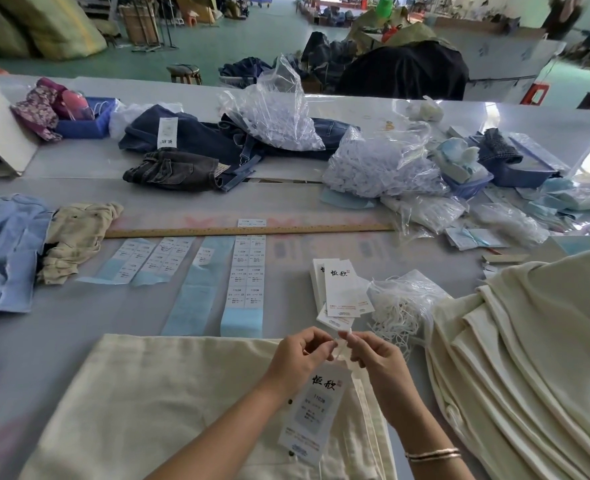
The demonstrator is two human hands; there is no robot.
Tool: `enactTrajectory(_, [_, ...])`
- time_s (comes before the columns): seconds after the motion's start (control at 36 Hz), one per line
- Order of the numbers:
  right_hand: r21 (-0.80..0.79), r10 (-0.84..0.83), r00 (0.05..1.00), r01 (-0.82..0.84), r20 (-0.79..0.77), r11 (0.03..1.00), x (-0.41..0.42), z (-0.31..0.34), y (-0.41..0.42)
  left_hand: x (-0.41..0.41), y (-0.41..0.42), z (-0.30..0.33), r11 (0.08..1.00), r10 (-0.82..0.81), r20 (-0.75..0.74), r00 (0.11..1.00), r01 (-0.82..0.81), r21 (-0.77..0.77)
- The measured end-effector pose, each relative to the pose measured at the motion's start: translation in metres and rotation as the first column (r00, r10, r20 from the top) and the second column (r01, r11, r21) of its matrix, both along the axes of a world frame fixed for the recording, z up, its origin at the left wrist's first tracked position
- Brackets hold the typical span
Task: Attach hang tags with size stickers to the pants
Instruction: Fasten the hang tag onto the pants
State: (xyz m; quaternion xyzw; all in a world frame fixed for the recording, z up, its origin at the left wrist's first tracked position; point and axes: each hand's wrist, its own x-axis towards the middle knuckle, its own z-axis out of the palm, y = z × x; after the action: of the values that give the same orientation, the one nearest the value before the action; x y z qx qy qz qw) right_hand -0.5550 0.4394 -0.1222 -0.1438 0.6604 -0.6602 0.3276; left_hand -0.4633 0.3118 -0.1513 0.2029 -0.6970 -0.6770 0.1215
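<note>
Cream pants (pixel 155 403) lie flat on the table in front of me. A white hang tag (pixel 316 410) with black characters and a size sticker hangs over them from a white cord (pixel 341 346). My left hand (pixel 302 355) and my right hand (pixel 373 358) each pinch an end of that cord just above the tag, fingertips almost touching. More blank hang tags (pixel 342 289) sit in a loose pile beyond my hands, and a bag of white cords (pixel 402 303) lies to their right.
Sticker sheets on blue backing (pixel 248 271) lie in rows in front of a wooden ruler (pixel 248 231). A stack of folded cream pants (pixel 529 358) fills the right. Light blue and beige garments (pixel 16 251) lie left. Jeans (pixel 196 140) and plastic bags (pixel 373 164) crowd the far side.
</note>
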Motion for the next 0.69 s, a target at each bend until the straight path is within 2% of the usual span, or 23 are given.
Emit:
enactTrajectory(0.08, [-0.053, -0.027, 0.999, 0.028, 0.026, 0.998, 0.005, -0.001, -0.004, 0.000, 0.004, 0.001, 1.000, 0.025, -0.023, 0.999, -0.025, 0.016])
enactTrajectory(0.19, [-0.157, -0.044, 0.985, 0.070, 0.165, 0.985, 0.010, -0.004, -0.006, 0.001, 0.006, 0.000, 0.998, 0.058, -0.033, 0.998, -0.057, 0.020])
enactTrajectory(0.31, [-0.190, -0.080, 0.965, 0.130, 0.250, 0.973, 0.011, -0.007, -0.006, 0.003, 0.007, -0.001, 0.997, 0.067, -0.023, 0.998, -0.066, 0.030])
enactTrajectory(0.69, [-0.159, -0.205, 0.922, 0.268, 0.329, 0.950, 0.025, -0.009, -0.016, -0.001, 0.015, 0.002, 0.989, 0.143, -0.030, 0.989, -0.143, -0.023])
